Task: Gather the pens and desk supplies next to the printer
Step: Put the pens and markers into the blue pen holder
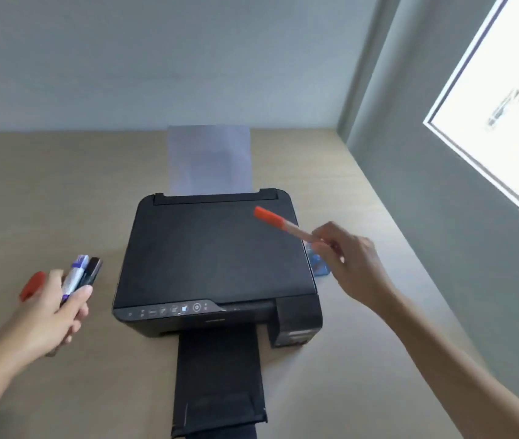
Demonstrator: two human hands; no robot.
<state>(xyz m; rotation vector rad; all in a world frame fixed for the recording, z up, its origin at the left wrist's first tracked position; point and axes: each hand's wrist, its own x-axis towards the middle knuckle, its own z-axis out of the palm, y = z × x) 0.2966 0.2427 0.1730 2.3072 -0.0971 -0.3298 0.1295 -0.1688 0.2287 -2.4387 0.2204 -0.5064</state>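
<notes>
A black printer [214, 258] stands in the middle of a light wooden desk [46, 191]. My left hand [52, 315] is left of the printer and grips a bundle of markers [80, 275]: a white and purple one, a black one, and something red [32, 285] behind my fingers. My right hand [351, 258] hovers over the printer's right edge and holds a pen with an orange-red cap [271, 218], cap pointing up and left. A small blue item [318, 264] lies on the desk beside the printer, partly hidden by my right hand.
A sheet of paper [210, 160] stands upright in the printer's rear feed. The black output tray [218, 378] sticks out toward me. A grey wall runs along the desk's right side with a bright window [511, 99]; another wall closes the back.
</notes>
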